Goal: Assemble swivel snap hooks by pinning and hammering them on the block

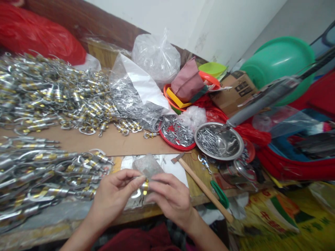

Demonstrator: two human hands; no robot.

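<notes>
My left hand (115, 191) is closed, thumb and index finger pinched on one end of a small silver-and-gold metal fitting (145, 187). Curled round the other end of the fitting are the fingers of my right hand (171, 197), which partly hide it. A pale curved hook part (136, 194) shows between the two hands. Just beyond my fingers lies a grey block (148, 165) on white paper (128, 163). The hammer (205, 187), with a wooden handle, rests to the right of my right hand.
Piles of metal fittings (47, 90) cover the left side. Ahead are a plastic bag of small parts (131, 94), a red tray (176, 134) and a steel bowl (220, 141). A grey tool arm (261, 101) reaches over the bowl. Green-handled tool (220, 193) sits right.
</notes>
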